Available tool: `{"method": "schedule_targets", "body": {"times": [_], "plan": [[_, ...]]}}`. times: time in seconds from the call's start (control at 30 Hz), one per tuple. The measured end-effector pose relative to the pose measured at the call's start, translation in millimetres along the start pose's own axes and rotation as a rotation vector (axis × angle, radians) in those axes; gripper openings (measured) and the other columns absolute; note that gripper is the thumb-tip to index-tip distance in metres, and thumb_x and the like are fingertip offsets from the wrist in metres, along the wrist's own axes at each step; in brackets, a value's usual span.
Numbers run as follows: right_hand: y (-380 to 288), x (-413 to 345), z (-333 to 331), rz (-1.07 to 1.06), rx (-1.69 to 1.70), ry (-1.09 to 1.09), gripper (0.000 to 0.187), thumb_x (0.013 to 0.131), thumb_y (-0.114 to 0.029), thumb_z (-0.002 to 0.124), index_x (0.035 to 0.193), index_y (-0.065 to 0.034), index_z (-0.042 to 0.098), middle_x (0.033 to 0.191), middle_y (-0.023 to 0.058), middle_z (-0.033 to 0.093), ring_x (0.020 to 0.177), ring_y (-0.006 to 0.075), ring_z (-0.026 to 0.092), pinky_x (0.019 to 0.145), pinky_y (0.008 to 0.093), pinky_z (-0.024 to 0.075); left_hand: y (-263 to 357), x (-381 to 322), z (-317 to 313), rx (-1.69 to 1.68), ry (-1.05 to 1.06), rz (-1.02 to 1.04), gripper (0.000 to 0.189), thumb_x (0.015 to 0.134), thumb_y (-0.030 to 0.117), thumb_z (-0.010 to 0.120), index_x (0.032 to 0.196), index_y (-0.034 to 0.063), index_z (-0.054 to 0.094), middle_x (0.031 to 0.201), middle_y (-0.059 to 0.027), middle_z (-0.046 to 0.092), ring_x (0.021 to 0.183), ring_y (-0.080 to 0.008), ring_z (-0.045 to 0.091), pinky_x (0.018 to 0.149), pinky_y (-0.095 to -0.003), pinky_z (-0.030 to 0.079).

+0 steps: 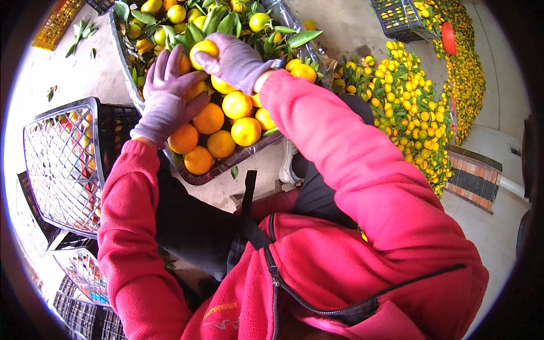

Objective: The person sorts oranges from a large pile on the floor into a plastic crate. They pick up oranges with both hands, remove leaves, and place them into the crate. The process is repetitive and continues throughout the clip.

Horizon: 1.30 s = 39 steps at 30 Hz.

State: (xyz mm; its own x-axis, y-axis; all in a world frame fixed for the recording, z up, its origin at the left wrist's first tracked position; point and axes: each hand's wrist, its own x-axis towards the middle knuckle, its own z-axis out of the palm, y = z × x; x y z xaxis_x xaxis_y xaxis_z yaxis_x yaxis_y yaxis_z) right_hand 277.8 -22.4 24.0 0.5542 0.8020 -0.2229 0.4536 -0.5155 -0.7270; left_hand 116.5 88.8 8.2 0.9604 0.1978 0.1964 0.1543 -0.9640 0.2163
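My right hand [233, 59], in a purple-coated work glove, grips a yellow-orange mandarin [204, 53] between thumb and fingers. Beside it, my left hand [172, 91], gloved the same way, rests with fingers spread over mandarins in a plastic-lined crate [196, 180]. Its palm side is hidden, as is how firmly it touches the fruit beneath. Several leafless mandarins [246, 131] are grouped at the near end of this crate. Farther in, smaller yellow-green fruit [176, 14] lies among green leaves [228, 24].
At my left a black plastic crate [98, 165] shows fruit through its mesh. More crates [76, 306] stand lower left. A large heap of mandarins [403, 89] covers the floor at right, near a red basin [448, 38] and a black crate [393, 21].
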Motion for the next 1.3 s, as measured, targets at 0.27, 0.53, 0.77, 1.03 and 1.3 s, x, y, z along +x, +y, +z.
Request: {"method": "schedule_targets", "body": {"times": [0.27,0.53,0.77,1.03,1.3], "plan": [[5,21,32,0.038,-0.318,0.036,0.059,0.086,-0.051,0.057,0.12,-0.0029,0.054,0.119,0.0255,0.06,0.109,0.0391,0.061,0.096,0.0456,0.0471,-4,10,-5,-0.11,0.17,-0.01,0.076,0.07,0.042,0.076,0.134,0.012,0.049,0.14,-0.0186,0.048,0.13,-0.0411,0.044,0.109,-0.0498,0.033],[13,27,-25,-0.026,0.039,-0.394,0.061,0.081,-0.037,0.071,0.127,-0.0006,0.055,0.113,0.0143,0.066,0.107,0.0228,0.062,0.093,0.0348,0.0482,4,30,1,-0.068,0.081,0.167,0.074,0.085,0.048,0.06,0.145,0.0104,0.038,0.146,-0.0147,0.044,0.136,-0.0331,0.041,0.11,-0.059,0.025],[38,2,-40,-0.168,-0.237,-0.409,0.073,0.075,-0.038,0.081,0.128,0.0025,0.054,0.112,0.0199,0.066,0.103,0.0276,0.064,0.09,0.035,0.0495,5,25,10,-0.034,0.107,0.167,0.085,0.078,0.051,0.065,0.146,0.0105,0.036,0.147,-0.0153,0.042,0.136,-0.0336,0.04,0.111,-0.059,0.023],[33,-6,-39,-0.073,-0.244,-0.37,0.059,0.078,-0.046,0.077,0.115,-0.002,0.064,0.098,0.0165,0.068,0.093,0.0282,0.065,0.085,0.0374,0.0495,9,22,11,-0.025,0.137,0.26,0.072,0.076,0.053,0.065,0.139,0.0223,0.05,0.142,-0.0189,0.046,0.132,-0.0366,0.044,0.11,-0.0626,0.02],[34,-10,-13,-0.088,-0.386,-0.281,0.051,0.078,-0.056,0.065,0.104,-0.012,0.072,0.097,0.0174,0.07,0.093,0.0362,0.066,0.084,0.0445,0.0514,26,39,-7,0.165,-0.18,0.118,0.054,0.089,0.046,0.061,0.134,0.0185,0.055,0.142,-0.0209,0.047,0.131,-0.036,0.046,0.108,-0.0618,0.024]]}}
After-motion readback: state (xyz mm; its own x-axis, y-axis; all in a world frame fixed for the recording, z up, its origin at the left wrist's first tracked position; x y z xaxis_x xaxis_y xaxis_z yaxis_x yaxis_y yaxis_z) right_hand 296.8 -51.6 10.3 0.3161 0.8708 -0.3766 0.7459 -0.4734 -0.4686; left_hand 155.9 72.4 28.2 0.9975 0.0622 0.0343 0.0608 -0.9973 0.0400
